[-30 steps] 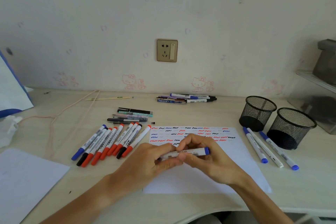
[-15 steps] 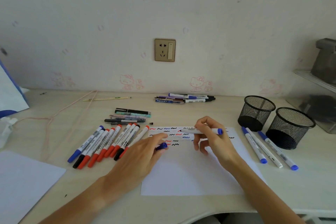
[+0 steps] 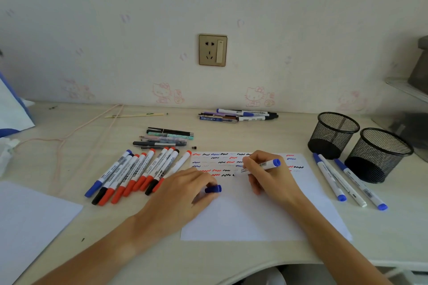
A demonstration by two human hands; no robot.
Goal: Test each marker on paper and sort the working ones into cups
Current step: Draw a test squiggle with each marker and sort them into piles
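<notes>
My right hand point(image 3: 266, 176) grips an uncapped blue marker point(image 3: 266, 165), white-bodied, its tip down on the white test paper point(image 3: 254, 217) among rows of red, blue and black squiggles. Its blue cap point(image 3: 213, 189) is pinched in my left hand point(image 3: 183, 194), which rests on the paper's left edge. Left of the paper lies a row of several capped red, black and blue markers point(image 3: 136, 174). Two black mesh cups point(image 3: 333, 134) point(image 3: 379, 154) stand at the right. Three blue markers point(image 3: 347, 180) lie in front of them.
A group of pens point(image 3: 165, 139) lies behind the marker row, and another pile of pens point(image 3: 238, 115) sits by the wall. A second white sheet point(image 3: 27, 222) covers the near left corner. A pink cord point(image 3: 69, 139) trails across the left of the desk.
My hands pulled the cap off the blue marker and parted. The left hand kept the cap, and the right hand carried the marker up to the squiggle rows and lowered its tip.
</notes>
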